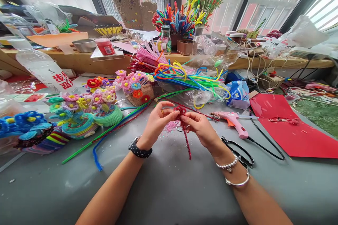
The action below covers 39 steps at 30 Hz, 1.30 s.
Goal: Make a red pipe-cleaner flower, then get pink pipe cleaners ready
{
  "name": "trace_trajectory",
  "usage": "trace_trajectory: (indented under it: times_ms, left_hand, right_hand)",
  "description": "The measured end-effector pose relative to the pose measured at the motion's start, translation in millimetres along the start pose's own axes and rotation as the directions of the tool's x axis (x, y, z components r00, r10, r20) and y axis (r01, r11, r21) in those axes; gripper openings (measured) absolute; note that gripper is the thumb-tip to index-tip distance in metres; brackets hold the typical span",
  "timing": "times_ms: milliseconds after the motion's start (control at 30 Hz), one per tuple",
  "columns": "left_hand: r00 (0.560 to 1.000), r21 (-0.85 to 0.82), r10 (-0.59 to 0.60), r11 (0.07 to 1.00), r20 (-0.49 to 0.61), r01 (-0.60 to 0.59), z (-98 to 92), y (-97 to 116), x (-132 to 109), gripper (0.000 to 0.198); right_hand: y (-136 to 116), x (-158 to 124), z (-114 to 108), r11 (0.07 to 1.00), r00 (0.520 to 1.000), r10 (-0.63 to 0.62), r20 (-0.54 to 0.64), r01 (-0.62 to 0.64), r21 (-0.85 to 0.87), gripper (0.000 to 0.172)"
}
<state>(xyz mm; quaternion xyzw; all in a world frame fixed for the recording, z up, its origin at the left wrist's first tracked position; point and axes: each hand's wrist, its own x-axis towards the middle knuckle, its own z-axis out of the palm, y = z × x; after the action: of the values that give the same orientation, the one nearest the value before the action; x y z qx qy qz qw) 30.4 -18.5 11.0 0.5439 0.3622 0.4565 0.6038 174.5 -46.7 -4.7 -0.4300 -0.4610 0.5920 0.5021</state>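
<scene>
Between my two hands, above the grey table (169, 189), is a red tinsel pipe cleaner (188, 144) bent into a small looped shape at its top. One loose end hangs straight down. My left hand (160, 123) pinches the looped part from the left with thumb and finger. From the other side, my right hand (200, 126) pinches it too. Behind the hands lie small pink bits (171, 126) and a silver ring-shaped piece, partly hidden. More pipe cleaners, green (87, 147) and blue (97, 158), stretch across the table on the left.
A pink glue gun (236, 121) with a black cord and black-handled scissors (240, 152) lie to the right, beside red card (295, 130). Pipe-cleaner flower pots (79, 124) stand at left near a plastic bottle (44, 64). A pipe-cleaner bundle (182, 77) lies behind the hands.
</scene>
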Motion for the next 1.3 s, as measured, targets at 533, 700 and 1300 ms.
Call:
trace_trajectory:
  times_ms: [533, 700, 1300]
  left_hand:
    - [0.986, 0.16, -0.146, 0.978, 0.085, 0.131, 1.2, -0.5, -0.5, 0.021]
    - [0.989, 0.129, -0.13, 0.984, 0.066, 0.12, 2.9, -1.3, 0.2, 0.021]
    - [0.933, 0.176, -0.116, 0.983, 0.341, 0.058, 3.0, -0.3, -2.1, 0.021]
  right_hand:
    - [1.0, 1.5, -5.3, 0.849, 0.961, -0.274, -0.048, 0.218, -0.482, 0.032]
    - [2.6, -0.6, -1.3, 0.806, 0.944, -0.328, -0.035, 0.26, -0.532, 0.03]
    - [4.5, -1.1, -0.6, 0.817, 0.945, -0.326, -0.003, 0.28, -0.504, 0.032]
